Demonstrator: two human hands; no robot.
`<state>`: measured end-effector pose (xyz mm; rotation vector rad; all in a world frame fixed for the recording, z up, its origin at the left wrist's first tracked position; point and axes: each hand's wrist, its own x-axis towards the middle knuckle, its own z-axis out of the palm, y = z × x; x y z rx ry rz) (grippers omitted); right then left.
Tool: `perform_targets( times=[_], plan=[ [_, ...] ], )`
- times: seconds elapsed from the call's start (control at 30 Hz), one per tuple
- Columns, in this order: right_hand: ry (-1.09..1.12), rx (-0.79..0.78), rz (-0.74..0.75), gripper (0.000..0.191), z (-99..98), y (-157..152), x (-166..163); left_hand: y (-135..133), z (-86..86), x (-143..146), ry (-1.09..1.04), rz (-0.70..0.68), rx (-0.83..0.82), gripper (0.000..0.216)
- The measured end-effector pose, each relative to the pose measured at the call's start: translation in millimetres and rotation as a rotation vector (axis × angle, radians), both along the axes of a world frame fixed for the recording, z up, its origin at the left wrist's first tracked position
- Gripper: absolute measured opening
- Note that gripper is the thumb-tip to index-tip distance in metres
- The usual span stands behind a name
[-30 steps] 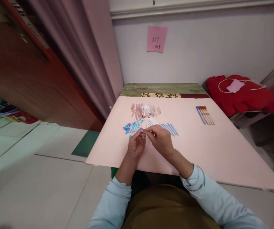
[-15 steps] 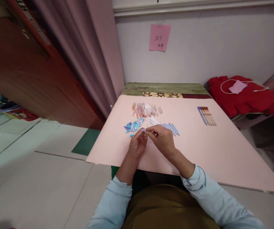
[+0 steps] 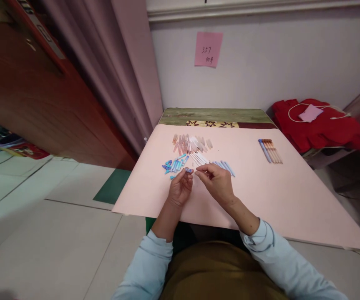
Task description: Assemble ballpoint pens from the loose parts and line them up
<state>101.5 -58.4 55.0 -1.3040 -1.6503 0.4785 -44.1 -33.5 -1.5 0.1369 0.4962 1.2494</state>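
Observation:
Between the thumb and fingers of my left hand (image 3: 180, 191) is a small blue-violet pen part (image 3: 189, 170), its end pointing toward my right hand. My right hand (image 3: 217, 183) is pinched just to the right of it, a small gap apart; whatever its fingertips hold is too small to make out. Beyond my left hand lies a pile of blue and turquoise pen parts (image 3: 177, 165). Thin white pen refills (image 3: 200, 158) fan out behind my hands. Several lilac pen barrels (image 3: 227, 167) lie side by side, partly hidden by my right hand.
Translucent brownish pen pieces (image 3: 183, 143) are spread farther back on the pink table covering (image 3: 261, 200). At the right, a row of brown-topped pens (image 3: 273, 151) lies with a lilac one. A red cloth (image 3: 320, 129) with a white cable sits beyond the table's right edge.
My right hand has drawn slightly right, away from my left hand, so a gap shows between the fingertips. My left hand keeps its hold on the pen part.

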Motion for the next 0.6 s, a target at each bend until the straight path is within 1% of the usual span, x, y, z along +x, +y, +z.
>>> perform_targets(
  times=[0.1, 0.17, 0.27, 0.33, 0.43, 0.6],
  plan=[
    [-0.026, 0.009, -0.009, 0.014, -0.1, 0, 0, -1, 2.7, 0, 0.0, 0.027, -0.008, 0.015],
    [-0.025, -0.002, -0.041, 0.016, -2.4, 2, 5, -2, 5.3, -1, -0.019, 0.052, -0.016, 0.016],
    [-0.008, -0.044, -0.135, 0.019, -8.1, 6, 20, -4, 7.5, -1, -0.026, 0.028, -0.017, 0.016],
    [-0.019, -0.102, -0.214, 0.019, -12.4, 8, 33, -4, 7.4, -1, -0.024, 0.009, -0.013, 0.016],
    [-0.13, -0.193, -0.302, 0.02, -18.8, 10, 49, -2, 6.0, -1, -0.035, 0.033, -0.002, 0.015],
    [-0.403, -0.275, -0.331, 0.02, -28.8, 9, 58, 0, 3.8, 0, -0.008, 0.038, -0.004, 0.015]
  ],
)
